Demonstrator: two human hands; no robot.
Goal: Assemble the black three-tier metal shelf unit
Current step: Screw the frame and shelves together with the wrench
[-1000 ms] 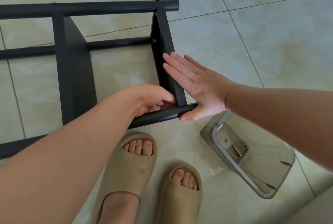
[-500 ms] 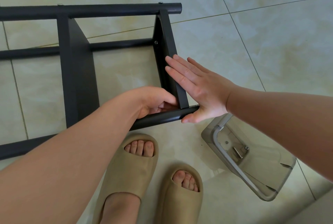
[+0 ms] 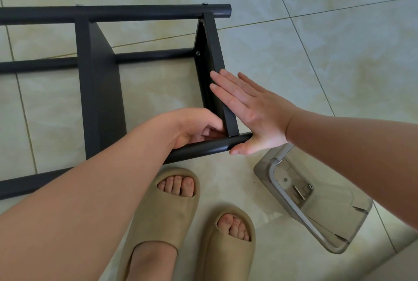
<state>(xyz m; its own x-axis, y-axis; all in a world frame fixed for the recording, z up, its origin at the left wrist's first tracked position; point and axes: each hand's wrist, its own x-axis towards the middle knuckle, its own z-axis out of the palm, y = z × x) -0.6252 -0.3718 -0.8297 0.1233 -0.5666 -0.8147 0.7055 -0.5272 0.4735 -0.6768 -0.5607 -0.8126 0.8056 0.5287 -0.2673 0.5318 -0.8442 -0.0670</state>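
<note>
The black metal shelf unit (image 3: 99, 90) lies on its side on the tiled floor, its round posts running left to right. The end shelf panel (image 3: 212, 54) spans between the far post (image 3: 135, 12) and the near post (image 3: 203, 148). My right hand (image 3: 251, 113) lies flat, fingers straight, against the outer face of that end panel, its heel at the tip of the near post. My left hand (image 3: 196, 128) reaches inside the corner where the panel meets the near post, fingers curled there; what they hold is hidden.
A clear plastic container (image 3: 316, 203) with small metal hardware inside lies on the floor at the right, under my right forearm. My feet in tan slides (image 3: 158, 219) stand just in front of the near post. Pale floor tiles extend to the right and far side.
The view has shifted slightly, with the frame sitting a little lower in the picture. Both hands keep the same places on the end panel and near post.
</note>
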